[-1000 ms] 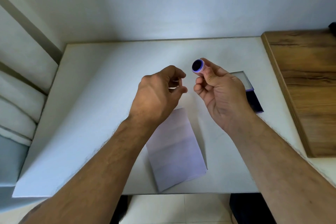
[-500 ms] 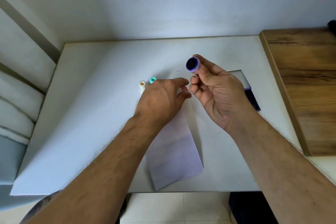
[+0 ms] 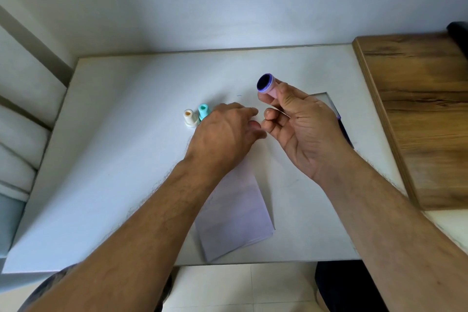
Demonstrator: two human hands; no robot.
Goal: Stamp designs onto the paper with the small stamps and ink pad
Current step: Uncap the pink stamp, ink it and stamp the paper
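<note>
- Right hand [image 3: 306,132] pinches a pink stamp [image 3: 268,86], inked face up.
- Left hand [image 3: 222,134] hovers palm-down above the paper [image 3: 235,223], fingers loosely curled, holding nothing visible.

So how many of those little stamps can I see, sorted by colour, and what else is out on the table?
Pink stamp with an inked purple face, held up in the right hand: 1
Teal stamp: 1
Cream stamp: 1
Ink pad, mostly hidden behind the right hand: 1
Paper: 1
Total: 5 things, 3 of them stamps.
</note>
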